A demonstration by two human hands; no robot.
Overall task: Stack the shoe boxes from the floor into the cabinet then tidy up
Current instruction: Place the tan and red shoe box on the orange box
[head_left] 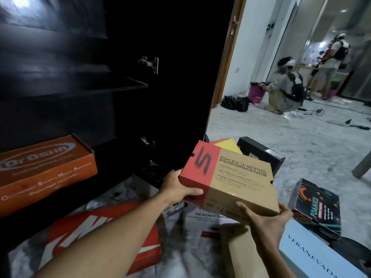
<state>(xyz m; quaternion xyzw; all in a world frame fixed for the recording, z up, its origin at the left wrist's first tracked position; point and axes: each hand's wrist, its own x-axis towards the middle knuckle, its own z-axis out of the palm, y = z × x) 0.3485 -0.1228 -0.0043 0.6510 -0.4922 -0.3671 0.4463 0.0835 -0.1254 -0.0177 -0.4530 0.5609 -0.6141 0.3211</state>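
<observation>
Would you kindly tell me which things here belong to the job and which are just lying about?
Job: Skechers box, gripped by left hand and right hand; orange box in cabinet; red box; pale blue box.
Lying about: pink basket, black bags, cables.

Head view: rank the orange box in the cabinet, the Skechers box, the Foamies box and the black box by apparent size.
1-2. orange box and Skechers box: too close to rank; orange one is cropped by the frame.
3. Foamies box.
4. black box, partly hidden.

Crouching person beside pink basket, cables nearby
</observation>
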